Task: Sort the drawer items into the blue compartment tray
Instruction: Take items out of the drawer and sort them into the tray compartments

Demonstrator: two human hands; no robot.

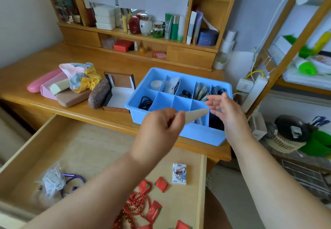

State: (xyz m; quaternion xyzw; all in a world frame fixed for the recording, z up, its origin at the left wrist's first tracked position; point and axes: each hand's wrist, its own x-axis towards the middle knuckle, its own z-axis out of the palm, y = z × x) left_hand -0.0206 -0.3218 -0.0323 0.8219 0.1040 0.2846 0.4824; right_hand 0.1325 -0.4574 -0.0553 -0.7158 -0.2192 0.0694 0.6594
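The blue compartment tray (200, 133) stands on the desk's front right part, with small items in several of its cells. My left hand (161, 130) pinches a beige cone-shaped piece (196, 115) and holds it over the tray's near cells, wide end toward the right. My right hand (223, 108) hovers just right of the cone's tip, fingers loosely spread, holding nothing. Below, the open wooden drawer (80, 150) holds red sachets (161, 184), a red bead string (136, 205), a small printed packet (179, 173), a white mesh bundle (52, 180) and a purple looped item (75, 178).
Left of the tray stand an open dark box (119, 92), a brown patterned case (98, 96), a pink case (43, 80) and bunched cloths (84, 76). Bottles and jars (157, 28) fill the rear shelf. A power strip (254, 92) and cluttered shelves stand at the right.
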